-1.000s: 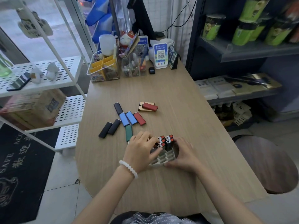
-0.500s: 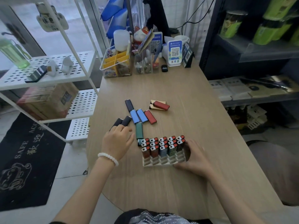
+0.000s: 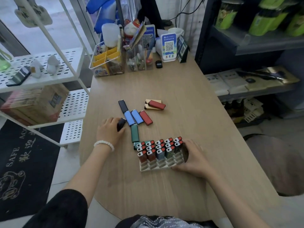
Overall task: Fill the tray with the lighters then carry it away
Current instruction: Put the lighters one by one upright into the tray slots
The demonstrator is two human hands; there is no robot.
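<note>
The tabletop point(image 3: 189, 96) is carrying everything. The right hand point(image 3: 194, 159) is gripping the tray point(image 3: 158, 166) at its right edge, where upright lighters point(image 3: 160, 148) are filling the far rows, near slots empty. The left hand point(image 3: 109, 130) is curling around a black lighter point(image 3: 121, 123); a hurried lift could be nudging the green lighter point(image 3: 134, 133) or toppling the standing rows.

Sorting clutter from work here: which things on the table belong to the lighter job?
Job: white tray, loose lighters, black lighter under left hand, right hand on tray.
Clutter: QR stand, clear organizer, cat figurine.
</note>
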